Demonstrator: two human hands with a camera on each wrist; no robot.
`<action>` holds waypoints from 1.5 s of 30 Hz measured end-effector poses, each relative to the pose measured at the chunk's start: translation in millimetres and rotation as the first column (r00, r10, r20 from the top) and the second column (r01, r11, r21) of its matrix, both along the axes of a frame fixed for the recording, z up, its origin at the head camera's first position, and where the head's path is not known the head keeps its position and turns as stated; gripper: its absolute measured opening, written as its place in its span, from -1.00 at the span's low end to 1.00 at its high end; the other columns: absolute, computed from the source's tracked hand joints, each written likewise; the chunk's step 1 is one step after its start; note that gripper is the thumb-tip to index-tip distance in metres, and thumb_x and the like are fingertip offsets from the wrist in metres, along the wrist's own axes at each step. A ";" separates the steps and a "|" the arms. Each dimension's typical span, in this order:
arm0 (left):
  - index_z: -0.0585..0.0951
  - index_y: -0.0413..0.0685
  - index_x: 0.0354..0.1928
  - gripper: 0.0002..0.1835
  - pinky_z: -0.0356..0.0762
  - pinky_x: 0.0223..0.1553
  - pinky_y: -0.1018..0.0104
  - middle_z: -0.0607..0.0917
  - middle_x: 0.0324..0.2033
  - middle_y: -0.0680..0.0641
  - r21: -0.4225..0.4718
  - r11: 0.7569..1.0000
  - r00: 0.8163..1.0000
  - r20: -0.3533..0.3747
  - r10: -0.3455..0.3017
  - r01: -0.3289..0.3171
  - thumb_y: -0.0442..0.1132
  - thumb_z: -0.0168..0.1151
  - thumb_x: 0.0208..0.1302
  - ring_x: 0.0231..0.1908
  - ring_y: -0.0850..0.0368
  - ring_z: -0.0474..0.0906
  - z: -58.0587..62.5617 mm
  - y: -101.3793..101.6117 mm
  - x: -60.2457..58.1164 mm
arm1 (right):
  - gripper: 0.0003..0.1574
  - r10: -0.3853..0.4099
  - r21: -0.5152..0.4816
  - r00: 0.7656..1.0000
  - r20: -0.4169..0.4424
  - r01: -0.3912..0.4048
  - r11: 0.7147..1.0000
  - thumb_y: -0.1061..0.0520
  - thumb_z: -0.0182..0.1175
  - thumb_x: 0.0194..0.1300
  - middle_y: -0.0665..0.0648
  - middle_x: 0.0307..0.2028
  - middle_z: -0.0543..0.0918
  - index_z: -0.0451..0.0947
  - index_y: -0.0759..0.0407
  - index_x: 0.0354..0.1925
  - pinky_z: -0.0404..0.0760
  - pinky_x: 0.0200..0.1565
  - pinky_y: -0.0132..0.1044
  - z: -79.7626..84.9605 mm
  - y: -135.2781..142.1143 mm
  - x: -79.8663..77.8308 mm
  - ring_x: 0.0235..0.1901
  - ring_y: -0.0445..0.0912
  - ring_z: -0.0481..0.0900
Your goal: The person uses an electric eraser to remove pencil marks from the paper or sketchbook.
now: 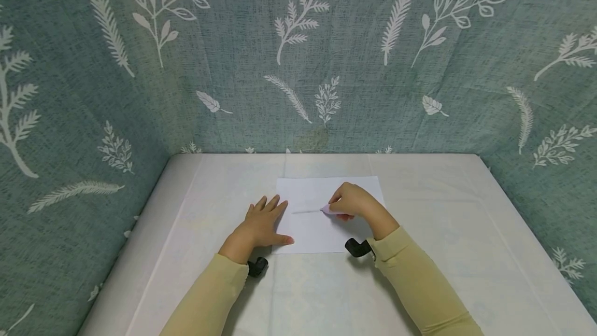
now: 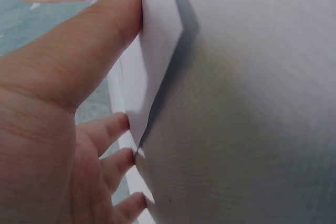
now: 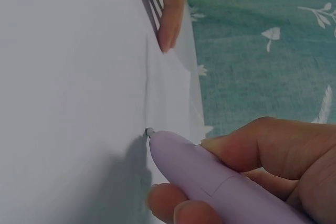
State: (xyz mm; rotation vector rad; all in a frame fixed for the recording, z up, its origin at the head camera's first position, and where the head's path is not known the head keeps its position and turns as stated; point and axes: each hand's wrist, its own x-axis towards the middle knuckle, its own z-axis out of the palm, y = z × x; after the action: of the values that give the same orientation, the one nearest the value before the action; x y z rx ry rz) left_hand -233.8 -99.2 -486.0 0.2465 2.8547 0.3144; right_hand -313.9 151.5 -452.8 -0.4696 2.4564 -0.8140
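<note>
A white sheet of paper (image 1: 308, 235) lies on the table with a faint grey line (image 1: 304, 212) across its middle. My right hand (image 1: 356, 202) pinches a thick lilac pen (image 3: 210, 177) between thumb and fingers. In the right wrist view, the pen's small grey tip touches the paper at one end of the line. With fingers spread, my left hand (image 1: 262, 223) rests over the sheet's left edge, thumb on the paper. The left wrist view shows the paper's corner (image 2: 163, 30) lifted slightly off the cloth beside that thumb.
A pale cloth (image 1: 443, 211) covers the table around the sheet. Green fabric walls (image 1: 233, 66) with white leaf prints stand at the back and both sides. Black wrist mounts (image 1: 358, 248) show under both sleeves.
</note>
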 end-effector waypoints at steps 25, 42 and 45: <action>0.12 0.09 0.41 0.10 -0.18 0.26 -0.26 0.01 0.41 -0.11 0.012 1.000 1.000 -0.007 -0.011 0.011 0.40 0.28 -0.17 0.37 -0.25 -0.19 2.6 2.8 4.2 | -0.74 0.002 0.011 0.999 0.053 -0.003 1.000 -0.13 0.23 0.16 0.10 -0.59 0.64 0.59 0.00 -0.28 0.55 -0.51 -0.18 -12.8 8.2 2.2 -0.63 -0.07 0.55; 0.10 0.12 0.42 0.12 -0.17 0.25 -0.27 -0.01 0.42 -0.10 -0.007 1.000 1.000 -0.018 -0.015 0.015 0.44 0.24 -0.19 0.37 -0.25 -0.20 -0.5 0.1 1.0 | -0.78 0.005 0.007 0.999 0.039 -0.005 1.000 -0.08 0.24 0.15 0.09 -0.65 0.62 0.58 0.02 -0.31 0.44 -0.63 -0.27 -11.8 2.5 1.3 -0.70 -0.08 0.51; 0.10 0.13 0.42 0.11 -0.17 0.25 -0.27 -0.01 0.42 -0.09 -0.004 1.000 1.000 -0.019 -0.015 0.015 0.43 0.25 -0.18 0.37 -0.25 -0.20 -0.6 0.5 0.7 | -0.77 0.007 0.012 1.000 0.024 -0.007 1.000 -0.09 0.25 0.14 0.08 -0.66 0.62 0.59 0.01 -0.34 0.44 -0.62 -0.27 -11.6 1.4 0.7 -0.69 -0.08 0.51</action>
State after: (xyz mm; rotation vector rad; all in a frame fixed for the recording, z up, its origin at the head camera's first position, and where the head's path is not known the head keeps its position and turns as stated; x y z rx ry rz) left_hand -233.1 -98.7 -486.6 0.2712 2.8704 0.3045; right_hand -313.2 152.9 -464.4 -0.4614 2.4350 -0.7972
